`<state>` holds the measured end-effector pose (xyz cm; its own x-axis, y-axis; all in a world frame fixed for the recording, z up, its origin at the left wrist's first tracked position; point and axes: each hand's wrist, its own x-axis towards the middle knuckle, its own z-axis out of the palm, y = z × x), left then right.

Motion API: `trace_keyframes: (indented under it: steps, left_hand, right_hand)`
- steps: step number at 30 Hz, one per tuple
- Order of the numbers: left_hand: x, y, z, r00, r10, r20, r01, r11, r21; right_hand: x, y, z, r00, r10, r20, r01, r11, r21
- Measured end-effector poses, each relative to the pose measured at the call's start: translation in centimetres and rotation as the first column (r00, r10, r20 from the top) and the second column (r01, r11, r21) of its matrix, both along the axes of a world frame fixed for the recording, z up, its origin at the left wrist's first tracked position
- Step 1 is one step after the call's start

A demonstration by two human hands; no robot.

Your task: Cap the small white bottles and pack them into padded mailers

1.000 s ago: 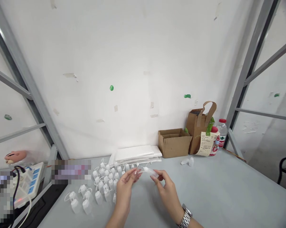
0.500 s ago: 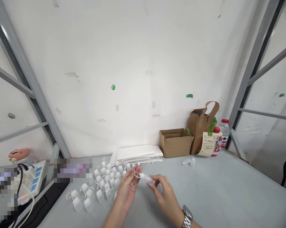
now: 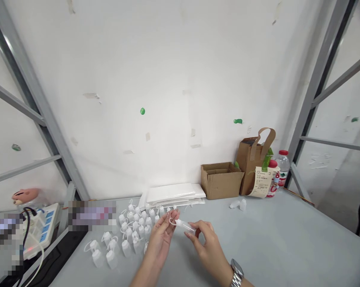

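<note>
Head view: near six o'clock, the right hand [image 3: 206, 241] pinches the far end of a small translucent bottle [image 3: 186, 226], held tilted above the table [image 3: 275, 247]. The left hand [image 3: 162, 235] is half-open at its strap loop [image 3: 173, 222] — whether it grips, I cannot tell. Strapped bottles [image 3: 128, 232] stand grouped at nine o'clock from it, seemingly done; this one looks unfinished — two pale pieces [image 3: 242, 205] at two o'clock perhaps remain.
</note>
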<state>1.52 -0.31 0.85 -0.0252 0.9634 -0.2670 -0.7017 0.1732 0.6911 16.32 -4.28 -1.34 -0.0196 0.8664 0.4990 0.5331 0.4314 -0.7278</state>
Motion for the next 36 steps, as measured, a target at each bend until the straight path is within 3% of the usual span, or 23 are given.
trace_keyframes:
  steps: [11,20,24,31,36]
  left_hand:
    - [-0.1,-0.2,-0.5,0.969,0.033,-0.245,0.004,0.989,0.148]
    - [0.3,-0.2,-1.6,0.939,0.036,-0.342,0.025,0.984,0.174]
    - [0.5,-0.3,-1.4,0.952,-0.033,-0.303,0.084,0.984,0.159]
    - [0.5,-0.7,0.3,0.993,-0.12,0.004,0.119,0.99,0.074]
    - [0.4,-0.7,0.0,0.993,-0.117,0.024,0.116,0.992,0.04]
  right_hand:
    - [0.0,-0.2,0.1,0.988,0.008,0.154,-0.023,0.995,0.093]
    - [-0.1,-0.3,-0.8,0.994,-0.031,0.105,0.028,0.999,0.036]
    - [-0.1,-0.1,-0.9,0.999,-0.033,0.034,0.033,0.999,-0.001]
    - [-0.6,0.0,-0.3,0.993,-0.03,-0.114,0.021,0.996,-0.083]
    - [-0.6,0.0,-0.3,0.992,-0.029,-0.122,0.022,0.998,-0.059]
